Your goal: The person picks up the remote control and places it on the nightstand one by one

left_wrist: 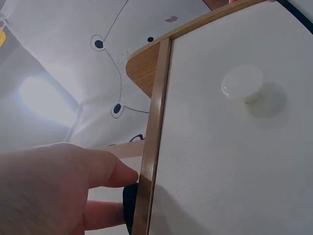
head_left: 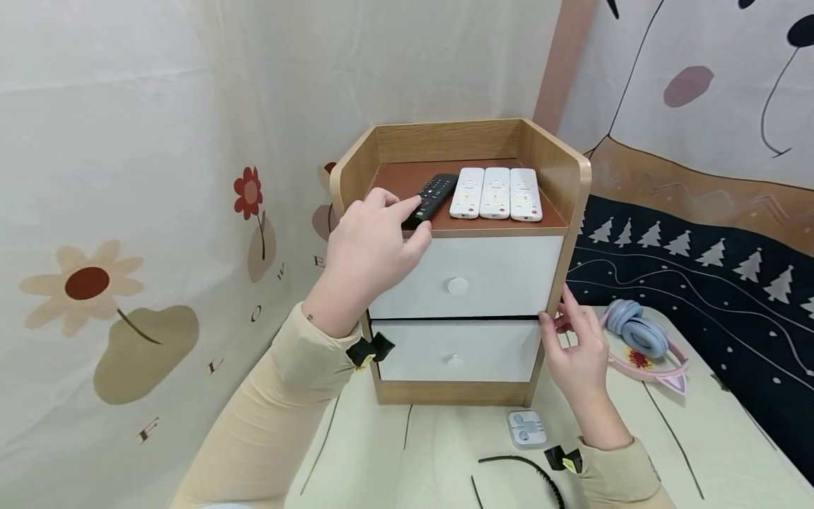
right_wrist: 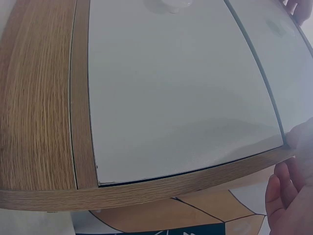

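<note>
My left hand point(head_left: 375, 244) pinches the near end of a black remote control point(head_left: 439, 189) between thumb and fingers, at the left of the brown top shelf. Only a dark end of this remote point(left_wrist: 129, 203) shows in the left wrist view, beside the cabinet edge. Three white remote controls point(head_left: 494, 192) lie side by side to its right. My right hand point(head_left: 580, 353) rests against the right side of the small wooden cabinet point(head_left: 451, 132), thumb at its front edge and index finger extended upward. Both white drawers, upper point(head_left: 407, 283) and lower point(head_left: 407, 353), are closed.
Blue headphones point(head_left: 642, 336) with a pink cat-ear band lie on the table point(head_left: 381, 452) at the right. Earphones in a clear case point(head_left: 526, 428) sit before the cabinet, with a black headband point(head_left: 534, 466) nearer me. Printed curtains hang behind and to the left.
</note>
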Tool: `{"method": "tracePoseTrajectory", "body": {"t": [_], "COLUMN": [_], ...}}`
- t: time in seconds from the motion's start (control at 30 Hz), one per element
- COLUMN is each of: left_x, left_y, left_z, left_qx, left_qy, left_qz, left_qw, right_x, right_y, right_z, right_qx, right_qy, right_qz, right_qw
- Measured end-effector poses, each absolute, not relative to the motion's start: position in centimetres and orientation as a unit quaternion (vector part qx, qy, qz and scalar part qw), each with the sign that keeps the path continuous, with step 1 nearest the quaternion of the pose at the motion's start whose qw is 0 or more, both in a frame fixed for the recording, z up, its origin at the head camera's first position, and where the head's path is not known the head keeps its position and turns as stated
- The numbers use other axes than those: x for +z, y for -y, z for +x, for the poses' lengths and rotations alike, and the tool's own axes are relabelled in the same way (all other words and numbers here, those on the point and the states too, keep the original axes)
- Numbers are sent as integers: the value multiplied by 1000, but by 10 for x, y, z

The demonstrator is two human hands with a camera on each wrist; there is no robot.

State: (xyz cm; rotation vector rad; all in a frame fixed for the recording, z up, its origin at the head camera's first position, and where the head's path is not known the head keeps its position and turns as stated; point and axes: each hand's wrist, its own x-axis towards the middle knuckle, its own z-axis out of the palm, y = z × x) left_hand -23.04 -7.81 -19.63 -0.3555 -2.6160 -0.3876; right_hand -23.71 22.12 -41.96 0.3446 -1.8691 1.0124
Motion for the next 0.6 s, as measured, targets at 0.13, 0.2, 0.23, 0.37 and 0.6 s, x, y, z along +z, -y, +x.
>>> {"method": "tracePoseTrajectory", "body": {"t": [0.13,0.2,0.23,0.37,0.6], "left_x": [-193,-194,-194,-205,-240], "left_y": [77,77,78,83,103], "left_z": [-231,-231,-231,-231,-227], "left_qx": [-145,-157,-164,-200,-232], "left_qy": [956,954,952,931,835], "left_qz": [-120,-117,-117,-140,-263], "left_qw": [227,229,231,272,423], "right_x": [-419,-419,-419,-419,-410], "right_y": [-221,-221,-220,-220,-222], "right_z": [-237,-238,-238,-238,-231], "right_qx": [416,416,416,411,429], "right_qy": [765,760,758,753,743], "right_qz": [137,141,143,149,146], "right_qw": [472,479,482,491,492]}}
